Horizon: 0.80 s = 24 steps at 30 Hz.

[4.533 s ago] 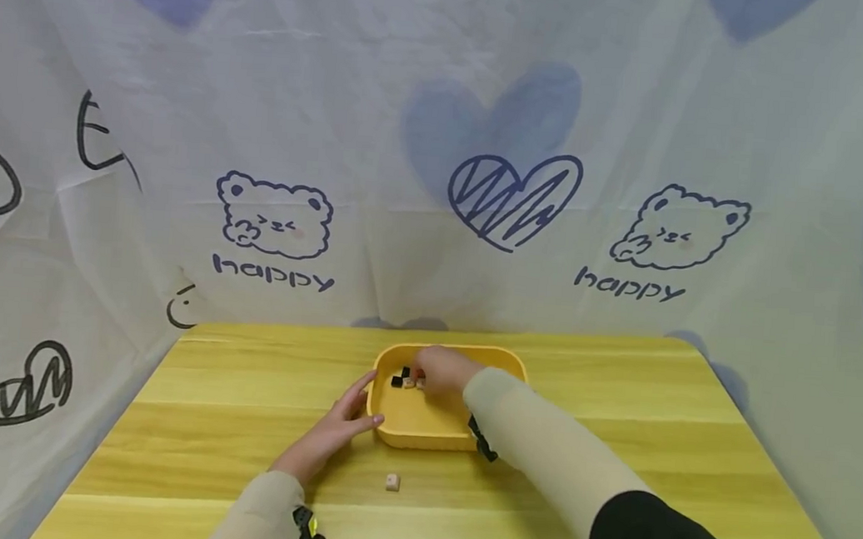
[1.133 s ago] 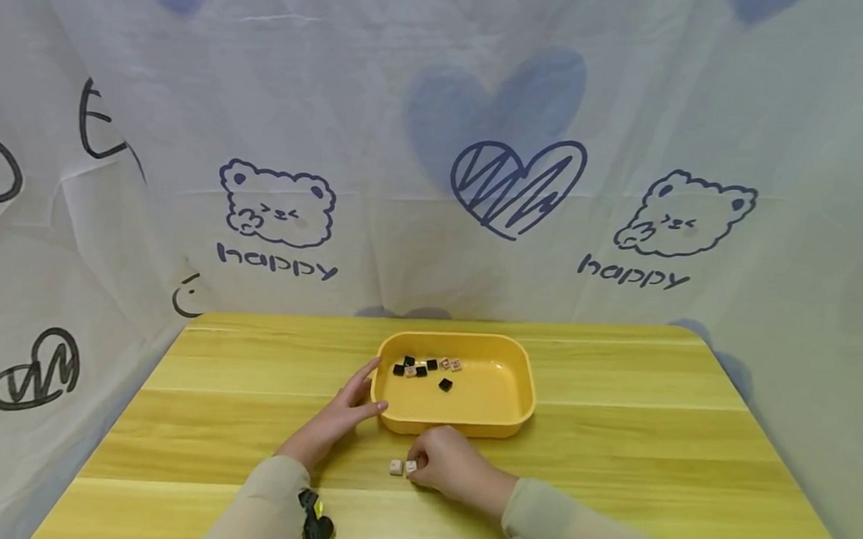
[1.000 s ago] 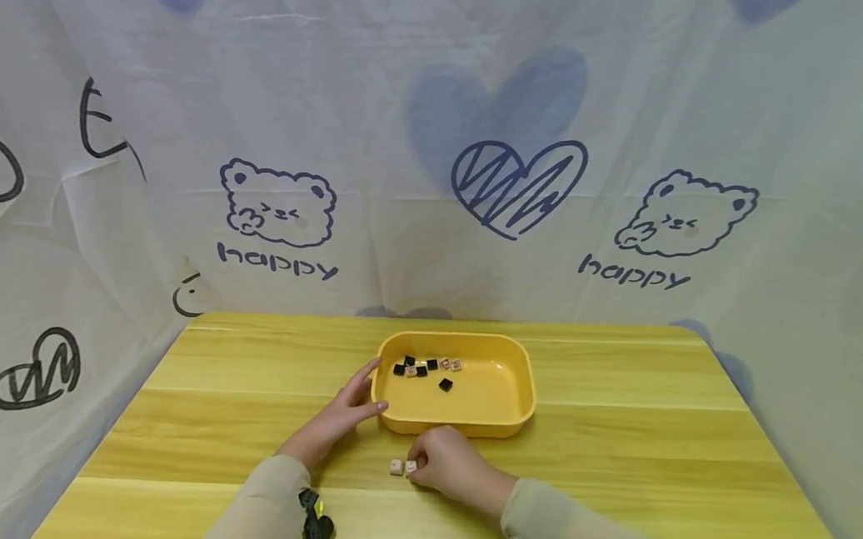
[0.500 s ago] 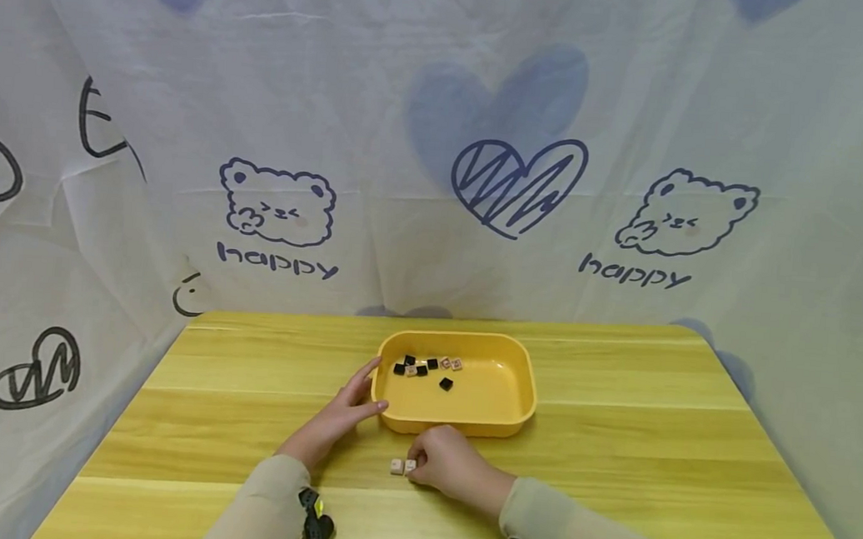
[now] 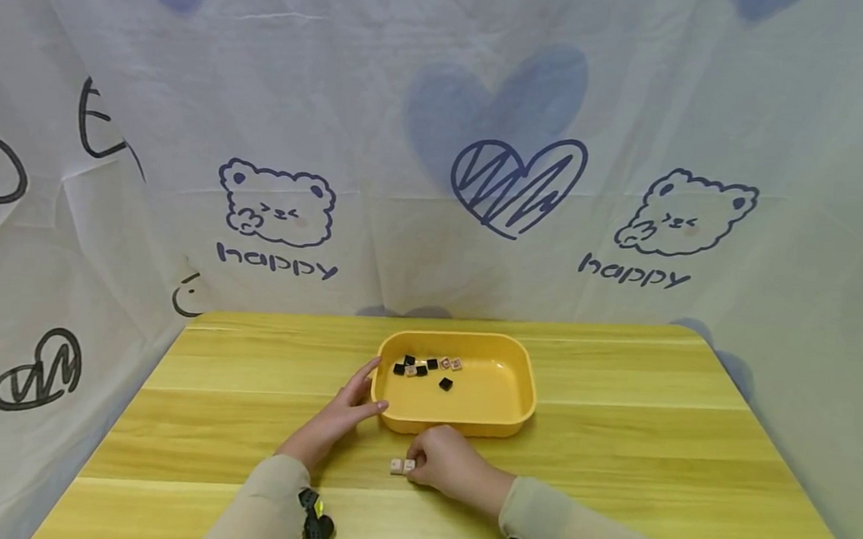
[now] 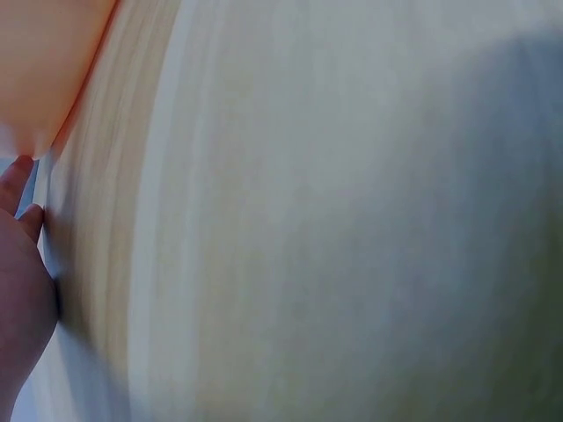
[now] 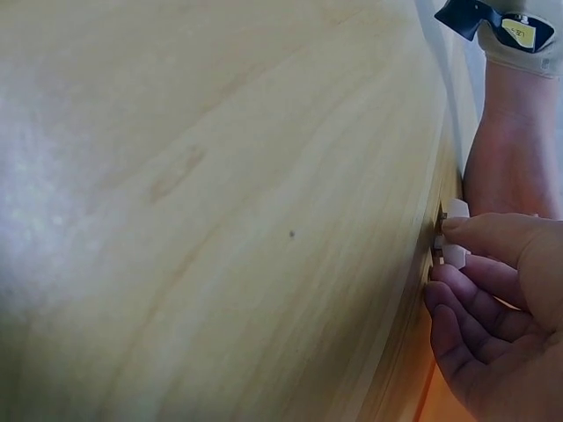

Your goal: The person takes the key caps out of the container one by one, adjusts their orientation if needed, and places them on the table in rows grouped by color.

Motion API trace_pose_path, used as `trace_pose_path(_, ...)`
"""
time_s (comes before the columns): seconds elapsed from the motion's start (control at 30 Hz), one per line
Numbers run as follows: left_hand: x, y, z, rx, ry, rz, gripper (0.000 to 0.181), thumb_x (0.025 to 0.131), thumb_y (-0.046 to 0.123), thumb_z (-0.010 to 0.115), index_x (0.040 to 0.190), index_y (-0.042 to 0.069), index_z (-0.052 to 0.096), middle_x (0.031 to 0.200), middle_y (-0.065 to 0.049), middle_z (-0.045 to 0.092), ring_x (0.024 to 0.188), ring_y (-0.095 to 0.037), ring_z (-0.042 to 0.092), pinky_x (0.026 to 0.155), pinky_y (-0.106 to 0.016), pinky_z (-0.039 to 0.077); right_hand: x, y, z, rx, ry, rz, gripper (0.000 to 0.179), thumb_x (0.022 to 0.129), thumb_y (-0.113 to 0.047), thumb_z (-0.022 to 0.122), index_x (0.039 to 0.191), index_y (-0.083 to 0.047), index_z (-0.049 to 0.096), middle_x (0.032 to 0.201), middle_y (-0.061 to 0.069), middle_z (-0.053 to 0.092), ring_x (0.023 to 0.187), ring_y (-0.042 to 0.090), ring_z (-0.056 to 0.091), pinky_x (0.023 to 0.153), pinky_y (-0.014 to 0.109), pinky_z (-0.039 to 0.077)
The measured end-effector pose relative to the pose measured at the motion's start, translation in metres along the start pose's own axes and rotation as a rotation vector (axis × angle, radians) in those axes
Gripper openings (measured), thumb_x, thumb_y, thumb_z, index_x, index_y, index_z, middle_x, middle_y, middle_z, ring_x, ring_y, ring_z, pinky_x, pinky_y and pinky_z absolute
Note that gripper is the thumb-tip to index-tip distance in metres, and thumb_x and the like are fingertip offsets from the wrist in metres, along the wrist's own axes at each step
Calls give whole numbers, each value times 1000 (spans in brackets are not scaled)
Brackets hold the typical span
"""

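My right hand [image 5: 455,467] pinches a small pale keycap [image 5: 409,466] between thumb and fingertips on the table, in front of the tray. Directly left of it, close against it, sits another pale keycap [image 5: 396,467]. In the right wrist view the thumb and index finger hold the pinched keycap [image 7: 455,255] at the right side. My left hand [image 5: 334,421] rests at the left end of a yellow tray [image 5: 458,428], its fingers extended along the wall and its thumb at the front corner. The left wrist view shows part of that hand [image 6: 22,290] beside the tray.
Several black keycaps [image 5: 446,384] and a few pale ones [image 5: 457,364] lie inside the tray, mostly toward its back left. The wood-grain table [image 5: 638,434] extends to both sides. A white printed cloth [image 5: 403,242] hangs behind it.
From inside the tray, my right hand has come to the table in front with a pale keycap. That keycap has since slid slightly left against the other. My left hand stays at the tray.
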State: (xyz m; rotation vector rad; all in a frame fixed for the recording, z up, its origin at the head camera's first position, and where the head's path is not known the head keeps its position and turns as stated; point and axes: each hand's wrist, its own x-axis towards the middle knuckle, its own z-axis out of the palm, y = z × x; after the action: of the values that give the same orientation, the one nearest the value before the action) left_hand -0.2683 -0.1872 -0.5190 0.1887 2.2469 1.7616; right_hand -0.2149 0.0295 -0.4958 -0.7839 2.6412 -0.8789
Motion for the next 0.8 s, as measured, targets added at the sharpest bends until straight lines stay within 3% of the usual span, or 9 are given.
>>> trace_pose_path(0.5, 1, -2, 1, 2, 0, 8, 77, 94, 20, 68, 156, 32, 24, 157, -23, 21, 145, -37, 14, 115, -59, 11, -6, -1, -6, 9, 9, -7, 5, 78, -7, 77, 83, -9, 76, 61, -13, 55, 54, 2, 47, 53, 18, 44)
trace_pose_path(0.8, 1, -1, 0, -2, -5, 0, 78, 93, 22, 68, 156, 32, 23, 158, -24, 18, 145, -39, 13, 114, -62, 11, -18, -7, -31, -45, 24, -87, 18, 79, -8, 78, 97, -5, 76, 67, -13, 57, 62, 1, 50, 63, 19, 48)
